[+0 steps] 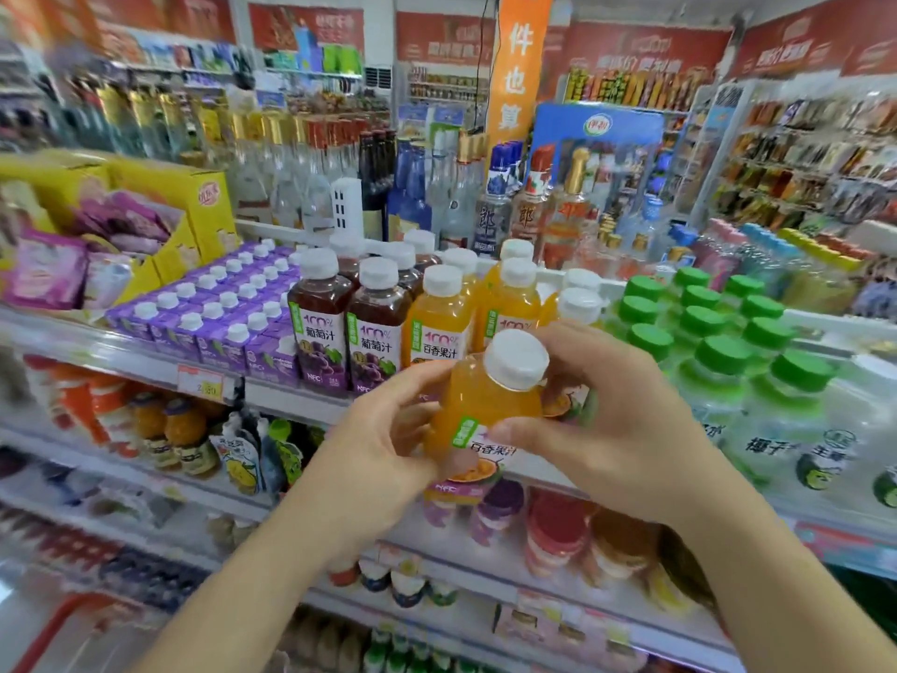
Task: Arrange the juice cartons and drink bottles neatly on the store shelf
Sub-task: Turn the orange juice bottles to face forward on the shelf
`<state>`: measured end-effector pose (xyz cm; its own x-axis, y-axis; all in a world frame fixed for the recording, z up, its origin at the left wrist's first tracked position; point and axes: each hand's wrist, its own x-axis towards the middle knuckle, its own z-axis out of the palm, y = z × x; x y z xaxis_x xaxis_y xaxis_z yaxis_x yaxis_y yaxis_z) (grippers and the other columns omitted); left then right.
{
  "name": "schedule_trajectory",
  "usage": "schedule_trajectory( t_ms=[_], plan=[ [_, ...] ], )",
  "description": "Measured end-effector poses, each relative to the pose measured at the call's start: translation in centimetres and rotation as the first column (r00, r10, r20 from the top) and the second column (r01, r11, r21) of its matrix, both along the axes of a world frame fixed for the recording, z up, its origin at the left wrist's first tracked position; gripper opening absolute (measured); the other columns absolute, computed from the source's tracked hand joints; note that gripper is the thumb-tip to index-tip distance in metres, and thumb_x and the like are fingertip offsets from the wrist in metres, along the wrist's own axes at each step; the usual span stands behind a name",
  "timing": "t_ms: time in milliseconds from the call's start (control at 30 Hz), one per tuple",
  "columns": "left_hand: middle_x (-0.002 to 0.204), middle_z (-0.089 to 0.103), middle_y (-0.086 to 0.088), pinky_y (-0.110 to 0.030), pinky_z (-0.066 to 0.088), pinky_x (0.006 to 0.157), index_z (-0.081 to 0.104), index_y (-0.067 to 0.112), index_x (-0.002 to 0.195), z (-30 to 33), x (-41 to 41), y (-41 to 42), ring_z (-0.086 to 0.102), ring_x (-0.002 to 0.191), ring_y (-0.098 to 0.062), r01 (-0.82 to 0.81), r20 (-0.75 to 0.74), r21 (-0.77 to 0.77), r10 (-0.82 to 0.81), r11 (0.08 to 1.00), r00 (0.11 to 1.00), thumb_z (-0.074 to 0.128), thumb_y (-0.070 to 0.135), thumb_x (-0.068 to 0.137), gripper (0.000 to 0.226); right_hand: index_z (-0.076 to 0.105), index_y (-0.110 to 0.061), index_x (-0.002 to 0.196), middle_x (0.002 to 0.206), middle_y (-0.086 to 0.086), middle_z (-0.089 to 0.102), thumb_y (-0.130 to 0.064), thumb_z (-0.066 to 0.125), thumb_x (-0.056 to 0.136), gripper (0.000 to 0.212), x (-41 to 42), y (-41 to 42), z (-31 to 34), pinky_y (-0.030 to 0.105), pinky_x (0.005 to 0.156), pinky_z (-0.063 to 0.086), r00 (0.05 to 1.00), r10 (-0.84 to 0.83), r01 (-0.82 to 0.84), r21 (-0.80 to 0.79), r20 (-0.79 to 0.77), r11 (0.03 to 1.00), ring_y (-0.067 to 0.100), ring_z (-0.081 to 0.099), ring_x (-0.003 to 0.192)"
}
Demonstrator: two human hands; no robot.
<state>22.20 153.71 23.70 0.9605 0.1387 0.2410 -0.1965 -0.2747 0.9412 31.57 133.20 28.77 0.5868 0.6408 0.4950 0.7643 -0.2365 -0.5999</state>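
both hands grip one orange bottle [485, 405], held tilted in front of the shelf [291, 395], off the row. left hand [383, 444] wraps the lower body, right hand [597, 420] pinches shoulder and label. likely step: return it to the orange row [485, 303]. advice: stand it upright, label forward, slot it into the front gap just right of the grape bottles [347, 327], without knocking neighbours. behind left, purple cartons [218, 313]; right, green-capped bottles [718, 342].
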Motion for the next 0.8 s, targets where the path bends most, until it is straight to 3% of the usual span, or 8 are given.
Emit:
schedule_trajectory(
  t_ms=[67,133,200,267,367,433,633,800],
  plan=[
    [0.136,0.069,0.015,-0.039,0.051,0.112,0.058,0.04,0.144,0.7,0.8,-0.4,0.063,0.13,-0.009,-0.048,0.075,0.06,0.044,0.997,0.996,0.089,0.027,0.077,0.075,0.074,-0.029,0.114,0.101,-0.008,0.071,-0.043,0.088,0.077,0.042,0.9,0.2,0.9,0.043,0.08,0.056,0.999,-0.025,0.024,0.033,0.029,0.999,0.017,0.068,0.093],
    [0.141,0.061,0.027,-0.022,0.045,0.112,0.052,0.046,0.147,1.6,1.4,-0.4,0.054,0.135,0.003,-0.155,0.171,0.192,0.122,0.969,0.978,0.086,0.045,0.076,0.078,0.075,-0.028,0.115,0.101,-0.009,0.071,-0.037,0.091,0.076,0.043,1.8,0.3,1.7,0.043,0.082,0.055,0.992,-0.078,0.071,0.068,0.103,0.995,0.015,0.067,0.095],
    [0.148,0.048,0.034,-0.01,0.038,0.11,0.045,0.046,0.151,2.6,1.8,-0.2,0.043,0.139,0.011,-0.279,0.256,0.325,0.2,0.903,0.946,0.083,0.048,0.081,0.079,0.075,-0.021,0.113,0.101,-0.004,0.069,-0.031,0.094,0.076,0.043,2.6,0.3,2.3,0.04,0.083,0.053,0.978,-0.14,0.127,0.09,0.154,0.988,0.016,0.064,0.096],
    [0.158,0.035,0.032,-0.02,0.031,0.12,0.038,0.042,0.157,2.9,2.7,0.3,0.031,0.149,0.008,-0.34,0.303,0.416,0.224,0.844,0.926,0.081,0.045,0.087,0.082,0.074,-0.017,0.11,0.1,-0.001,0.067,-0.031,0.095,0.076,0.042,3.5,0.5,2.9,0.037,0.083,0.05,0.962,-0.195,0.177,0.106,0.192,0.978,0.018,0.061,0.096],
    [0.169,0.015,0.029,-0.042,0.02,0.13,0.026,0.04,0.164,2.8,4.3,1.0,0.009,0.158,0.005,-0.344,0.275,0.514,0.229,0.786,0.934,0.078,0.047,0.091,0.089,0.075,-0.024,0.114,0.104,-0.013,0.067,-0.034,0.095,0.075,0.044,4.6,1.1,3.5,0.023,0.087,0.047,0.947,-0.248,0.229,0.114,0.204,0.967,0.011,0.061,0.101],
    [0.17,0.01,0.03,-0.044,0.016,0.131,0.022,0.039,0.165,2.6,5.1,1.1,0.003,0.158,0.005,-0.333,0.251,0.553,0.228,0.764,0.941,0.076,0.047,0.092,0.091,0.075,-0.028,0.118,0.108,-0.019,0.066,-0.038,0.095,0.075,0.048,5.1,1.7,3.5,0.018,0.09,0.042,0.939,-0.288,0.278,0.077,0.188,0.957,0.01,0.059,0.108],
    [0.171,0.012,0.021,-0.049,0.02,0.13,0.024,0.033,0.165,1.7,6.3,1.2,0.005,0.16,-0.002,-0.365,0.292,0.607,0.229,0.706,0.929,0.074,0.043,0.091,0.09,0.076,-0.024,0.108,0.105,-0.015,0.065,-0.048,0.094,0.071,0.048,6.4,3.1,1.8,0.028,0.096,0.038,0.899,-0.367,0.393,-0.069,0.241,0.917,0.015,0.048,0.118],
    [0.172,0.015,0.018,-0.051,0.017,0.13,0.025,0.039,0.164,1.5,6.9,0.9,0.004,0.162,-0.007,-0.364,0.35,0.638,0.166,0.679,0.922,0.077,0.041,0.092,0.089,0.076,-0.027,0.096,0.094,-0.01,0.074,-0.054,0.091,0.066,0.043,6.4,3.9,-0.2,0.04,0.1,0.04,0.831,-0.387,0.465,-0.115,0.399,0.878,0.023,0.053,0.112]
  ],
)
